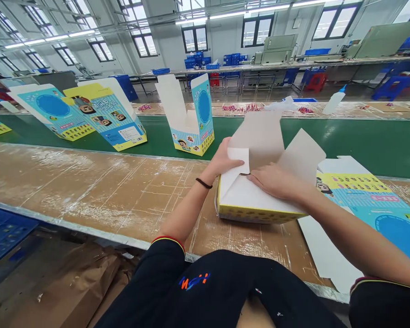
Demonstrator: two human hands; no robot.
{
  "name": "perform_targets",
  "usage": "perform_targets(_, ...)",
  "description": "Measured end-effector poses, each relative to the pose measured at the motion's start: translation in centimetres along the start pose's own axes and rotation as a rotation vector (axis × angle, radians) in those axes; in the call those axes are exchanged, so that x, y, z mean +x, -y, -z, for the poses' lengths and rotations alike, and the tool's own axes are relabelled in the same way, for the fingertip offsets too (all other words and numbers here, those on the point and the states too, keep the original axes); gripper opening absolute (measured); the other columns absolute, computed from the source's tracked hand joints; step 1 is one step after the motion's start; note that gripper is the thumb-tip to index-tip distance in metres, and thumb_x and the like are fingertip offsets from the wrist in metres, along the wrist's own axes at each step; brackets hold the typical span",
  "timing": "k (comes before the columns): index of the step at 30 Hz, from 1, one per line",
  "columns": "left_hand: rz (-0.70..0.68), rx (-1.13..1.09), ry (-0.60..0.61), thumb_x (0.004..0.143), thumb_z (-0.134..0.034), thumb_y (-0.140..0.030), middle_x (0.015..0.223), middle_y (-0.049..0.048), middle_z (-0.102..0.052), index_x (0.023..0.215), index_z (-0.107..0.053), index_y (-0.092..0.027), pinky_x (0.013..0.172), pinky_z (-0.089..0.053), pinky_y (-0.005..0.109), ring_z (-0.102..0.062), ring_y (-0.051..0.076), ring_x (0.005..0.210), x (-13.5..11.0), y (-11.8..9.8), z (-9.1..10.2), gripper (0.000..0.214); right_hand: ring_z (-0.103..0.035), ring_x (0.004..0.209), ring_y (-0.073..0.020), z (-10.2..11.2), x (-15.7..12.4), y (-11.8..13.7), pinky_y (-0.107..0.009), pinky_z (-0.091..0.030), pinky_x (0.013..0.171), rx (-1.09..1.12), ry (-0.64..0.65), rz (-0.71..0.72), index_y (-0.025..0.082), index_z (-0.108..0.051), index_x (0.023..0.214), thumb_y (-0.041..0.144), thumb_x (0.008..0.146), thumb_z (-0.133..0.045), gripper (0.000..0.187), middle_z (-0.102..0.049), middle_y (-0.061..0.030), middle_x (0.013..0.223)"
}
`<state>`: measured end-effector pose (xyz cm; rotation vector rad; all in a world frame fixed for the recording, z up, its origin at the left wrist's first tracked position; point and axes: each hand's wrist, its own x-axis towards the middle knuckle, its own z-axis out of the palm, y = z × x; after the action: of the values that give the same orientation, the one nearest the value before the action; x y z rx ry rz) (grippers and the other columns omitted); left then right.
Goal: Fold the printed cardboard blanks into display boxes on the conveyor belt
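A cardboard box with a yellow printed edge lies on the bench in front of me, its white inner flaps standing up. My left hand grips a small white tab at the box's left side. My right hand lies flat on a white panel of the box, its fingertips close to that tab. To the right, a flat blue-and-yellow printed carton blank runs under my right forearm. Beyond the belt's near edge stand several assembled open cartons, the nearest being a blue printed carton.
A green conveyor belt runs behind the cardboard-covered bench. A far bench holds small pink items and a white squeeze bottle. A blue crate and brown paper sit below the bench at lower left.
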<state>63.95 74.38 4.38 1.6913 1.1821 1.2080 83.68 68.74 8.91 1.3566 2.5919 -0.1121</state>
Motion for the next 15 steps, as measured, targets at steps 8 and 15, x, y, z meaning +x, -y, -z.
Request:
perform_targets(8,0.097,0.019,0.013,0.059,-0.072,-0.013,0.135,0.0143,-0.055,0.133,-0.043,-0.010,0.110,-0.044,0.042,-0.054,0.030,0.126,0.5,1.0,0.5,0.079,-0.063,0.115,-0.0083,-0.1,-3.8,-8.7,-0.028,-0.052,0.107,0.401,-1.437,0.005,0.018,-0.061,0.122,0.040,0.099,-0.046,0.035,-0.064,-0.0084,0.121)
perform_targets(15,-0.061,-0.107,0.047,0.058,-0.072,-0.020,0.143,0.0119,-0.054,0.147,-0.042,-0.016,0.113,-0.042,0.046,-0.054,0.033,0.130,1.1,2.8,0.3,0.093,-0.038,0.154,-0.0208,-3.5,1.8,-11.5,-0.041,-0.050,0.124,1.343,-0.471,-0.218,0.020,0.007,0.161,0.080,0.054,-0.076,0.149,-0.021,-0.0144,0.164)
